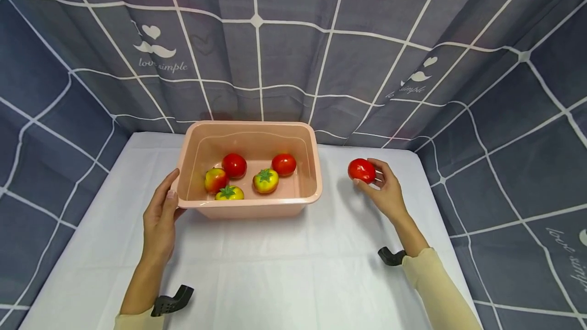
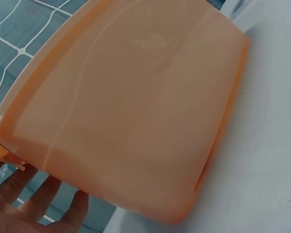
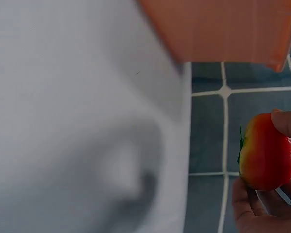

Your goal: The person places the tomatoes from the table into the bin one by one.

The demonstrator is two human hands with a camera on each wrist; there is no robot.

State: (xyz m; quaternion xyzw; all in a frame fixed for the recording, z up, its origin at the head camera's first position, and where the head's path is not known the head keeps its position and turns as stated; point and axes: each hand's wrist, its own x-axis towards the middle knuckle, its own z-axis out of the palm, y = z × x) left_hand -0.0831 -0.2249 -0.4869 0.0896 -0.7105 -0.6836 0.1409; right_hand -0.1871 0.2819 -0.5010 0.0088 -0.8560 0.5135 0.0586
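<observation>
A pink plastic basin (image 1: 257, 211) stands toward the table's back edge. Several tomatoes lie inside: two red ones, the left (image 1: 234, 165) and the right (image 1: 284, 164); two yellow ones with green tops; and a red-yellow one (image 1: 215, 181). My left hand (image 1: 160, 218) grips the basin's left rim; in the left wrist view its fingers (image 2: 43, 196) curl at the basin's edge. Right of the basin, above the table, my right hand (image 1: 385, 190) holds another red tomato (image 1: 361, 171) between thumb and fingers. Its yellowish stem end with green leaves shows in the right wrist view (image 3: 266, 153).
A white cloth (image 1: 257, 269) covers the table. Grey curtains (image 1: 293, 55) with white grid lines hang behind it and on both sides. Black wrist straps (image 1: 173, 301) show near both cuffs.
</observation>
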